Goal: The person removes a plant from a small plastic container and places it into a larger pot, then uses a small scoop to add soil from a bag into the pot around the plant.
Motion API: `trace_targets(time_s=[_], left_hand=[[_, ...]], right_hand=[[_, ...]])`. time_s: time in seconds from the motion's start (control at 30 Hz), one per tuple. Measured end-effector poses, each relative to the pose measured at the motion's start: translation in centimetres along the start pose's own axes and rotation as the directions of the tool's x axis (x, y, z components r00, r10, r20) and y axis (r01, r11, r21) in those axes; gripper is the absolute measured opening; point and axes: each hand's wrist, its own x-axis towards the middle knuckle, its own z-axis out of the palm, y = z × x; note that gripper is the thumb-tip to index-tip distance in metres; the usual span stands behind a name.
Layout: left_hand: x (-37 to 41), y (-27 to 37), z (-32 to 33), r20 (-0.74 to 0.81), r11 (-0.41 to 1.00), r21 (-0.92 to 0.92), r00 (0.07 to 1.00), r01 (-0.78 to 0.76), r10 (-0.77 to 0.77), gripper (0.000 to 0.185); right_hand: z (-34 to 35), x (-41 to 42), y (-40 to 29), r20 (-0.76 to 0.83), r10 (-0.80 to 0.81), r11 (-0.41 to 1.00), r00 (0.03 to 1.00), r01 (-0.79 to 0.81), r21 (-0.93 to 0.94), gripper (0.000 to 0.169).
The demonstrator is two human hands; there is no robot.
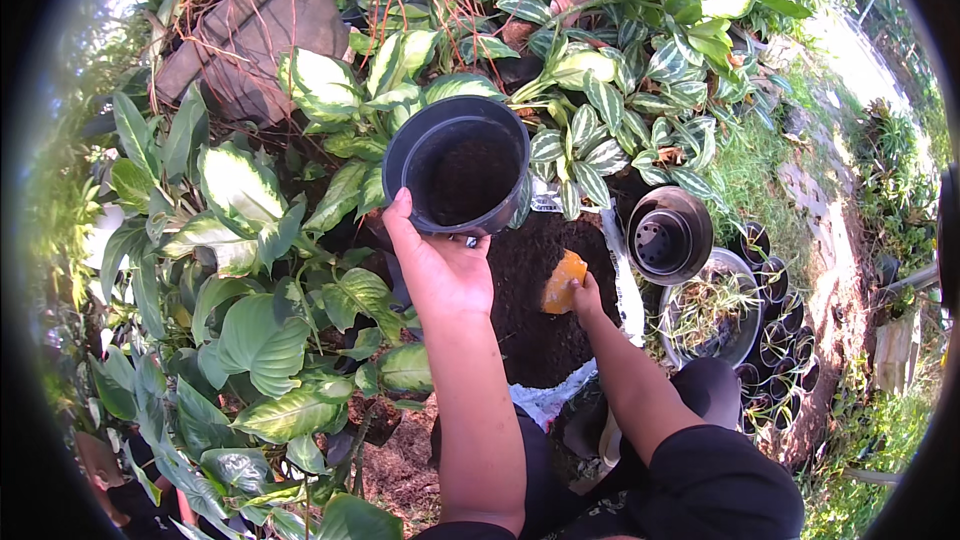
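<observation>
My left hand (442, 262) holds a black plastic plant pot (456, 165) by its near rim, tilted so that its inside faces the camera; dark soil shows at the bottom. Under and beside it lies an opened white sack (626, 277) filled with dark soil (525, 337). My right hand (589, 298) grips a worn yellow-orange scoop-like piece (564, 283) over that soil; its exact kind is unclear.
To the right stand an empty plastic pot (670, 235) with drain holes, a round basin (675, 337) with grassy cuttings and several small black pots (772, 345). Dumb cane plants (262, 345) crowd the left, striped-leaf plants (592, 172) the top. A stone-like block (277, 37) stands upper left.
</observation>
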Motion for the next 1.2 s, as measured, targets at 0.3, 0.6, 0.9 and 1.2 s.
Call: trace_targets(time_s=[0.3,0.6,0.9,1.2], left_hand=[[-1.0,1.3,-0.9,0.042,0.999,-0.038,0.999,-0.019,0.021,0.069],[-4.9,2.8,-1.7,0.068,0.998,-0.036,0.996,-0.057,0.059,0.068],[-9.5,5.7,-3.5,0.033,0.998,-0.008,0.997,-0.070,0.070,0.074],[-12.9,5.9,-5.1,-0.001,0.984,0.106,0.989,-0.144,0.145,0.074]], right_hand=[[-0.5,-1.3,-0.1,0.179,0.197,0.960,0.964,-0.227,0.164,0.029],[-2.6,-3.4,0.0,0.165,0.152,0.926,0.975,-0.198,0.322,0.031],[-4.6,-6.0,-3.2,0.066,0.196,0.936,0.978,-0.207,0.286,0.033],[-2.8,-7.3,-3.4,-0.046,0.088,0.962,0.995,-0.073,0.265,0.027]])
